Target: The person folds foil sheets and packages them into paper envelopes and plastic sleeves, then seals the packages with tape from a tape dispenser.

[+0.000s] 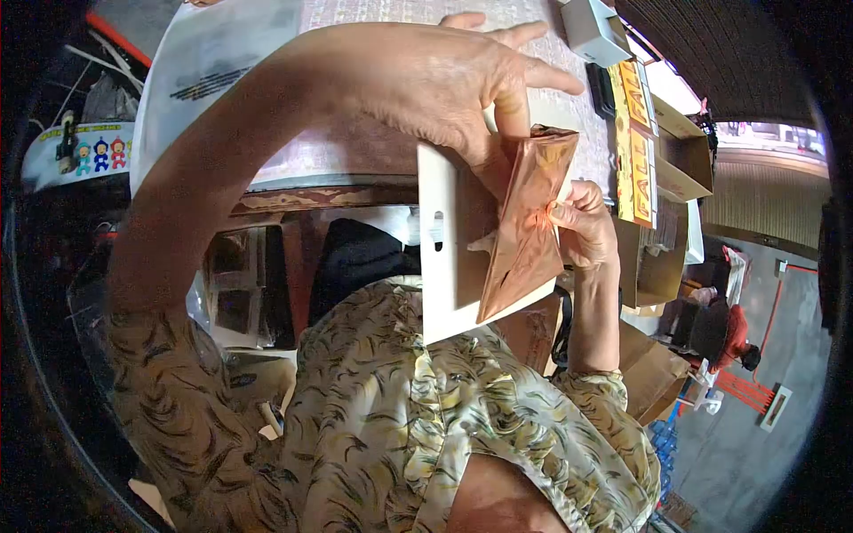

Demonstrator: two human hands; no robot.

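A shiny copper-coloured foil piece (529,231), pinched in around its middle, is held up in front of my chest. My left hand (471,98) reaches over from above with its thumb and index finger closed at the foil's upper left edge; its other fingers stretch away to the right. The thumb tip is partly hidden behind the foil. At the gathered middle, my right hand (586,222) grips the foil from the right, thumb in front. Behind the foil stands a white card (435,293) with a slotted hang hole near its left edge.
Ahead is a table (346,160) with a patterned cover under clear plastic. Yellow boxes (635,142) lettered "FALL" line its right side, beside open cardboard boxes (675,160). A white box (595,31) stands at the far right corner. A person in red (736,338) is at the far right.
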